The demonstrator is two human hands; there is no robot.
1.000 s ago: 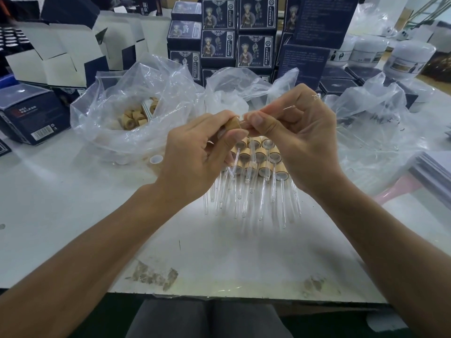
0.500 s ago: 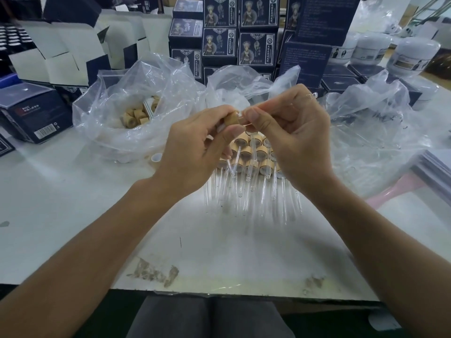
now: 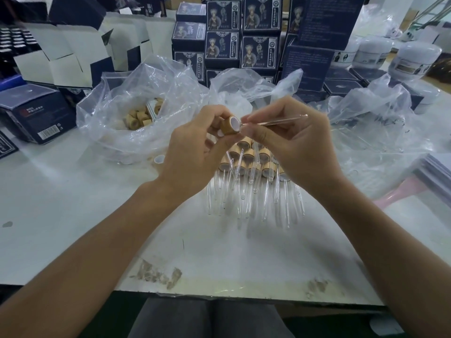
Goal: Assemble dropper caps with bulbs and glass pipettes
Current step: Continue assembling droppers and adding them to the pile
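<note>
Cap (image 3: 230, 124) now turned open-end up, left hand (image 3: 195, 152) gripping it, right hand (image 3: 292, 145) pinching pipette (image 3: 273, 121), scuffed white table (image 3: 73, 215).

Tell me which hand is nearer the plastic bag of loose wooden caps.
Left. The left hand holds a cap just beside the bag; the right hand, pinching a glass pipette, sits farther away.
</note>
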